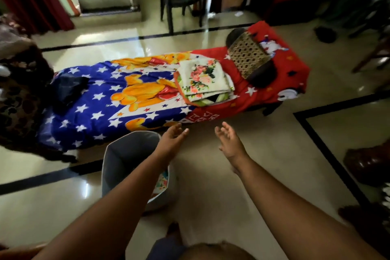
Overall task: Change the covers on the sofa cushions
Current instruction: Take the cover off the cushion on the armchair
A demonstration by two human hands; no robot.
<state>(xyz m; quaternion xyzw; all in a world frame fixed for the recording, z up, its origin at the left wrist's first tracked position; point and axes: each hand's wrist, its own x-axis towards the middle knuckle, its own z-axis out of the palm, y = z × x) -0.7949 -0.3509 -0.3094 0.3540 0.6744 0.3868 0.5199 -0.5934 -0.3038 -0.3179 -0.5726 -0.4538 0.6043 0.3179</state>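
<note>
Shiny tiled floor [263, 150] holds a low mattress [101, 112] w/ a star-and-bear sheet, and on it we see a folded pile of floral covers [202, 80] just beside a brown patterned cushion [249, 57], approx. in the middle-right. We stretch our left hand [171, 139] and right hand [230, 143] forward, both w/ fingers loose and spread, holding nothing, well apart from the covers. Grey fabric basket [122, 158] stands under our left arm, so we think stepping forward can knock it, and grabbing the pile from one edge can unfold it.
</note>
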